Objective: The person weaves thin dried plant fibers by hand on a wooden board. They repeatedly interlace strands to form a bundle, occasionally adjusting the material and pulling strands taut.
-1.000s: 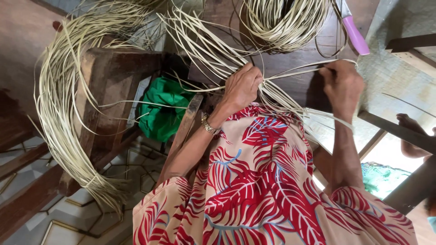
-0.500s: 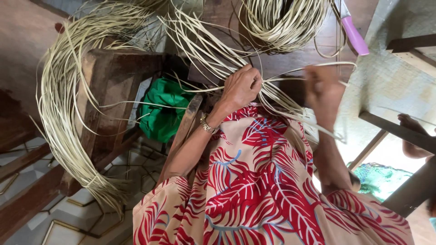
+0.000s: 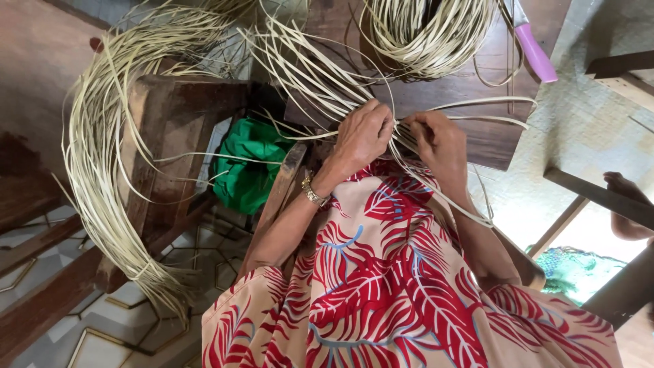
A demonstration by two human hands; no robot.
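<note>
Head view, looking down. I see a fan of pale cane strips (image 3: 320,75) spreading across the dark wooden table (image 3: 470,95) and gathering to a point at its near edge, just above the lap. The left hand (image 3: 364,136) is closed over that gathered point, fingers curled round several strips, knuckles up; a metal wristwatch (image 3: 313,192) sits on its wrist. The right hand (image 3: 441,142) lies just beside it, nearly touching, with its fingers pinched on strips at the same spot; a few loose strips run from under it rightward over the table and down along the right forearm. I cannot tell exactly how many strips each hand holds. Below the hands, the person's red-and-beige leaf-print dress (image 3: 402,293) fills the lower frame. At the top of the table rests a coiled bundle of cane (image 3: 426,31), and to its right a knife with a pink handle (image 3: 535,54). To the left, a long looped hank of cane (image 3: 102,163) hangs over a wooden bench (image 3: 170,136) down to the tiled floor (image 3: 88,320). A green bag (image 3: 248,163) lies between bench and table. At the right edge another person's foot (image 3: 630,194) rests near a wooden rail (image 3: 599,197).
</note>
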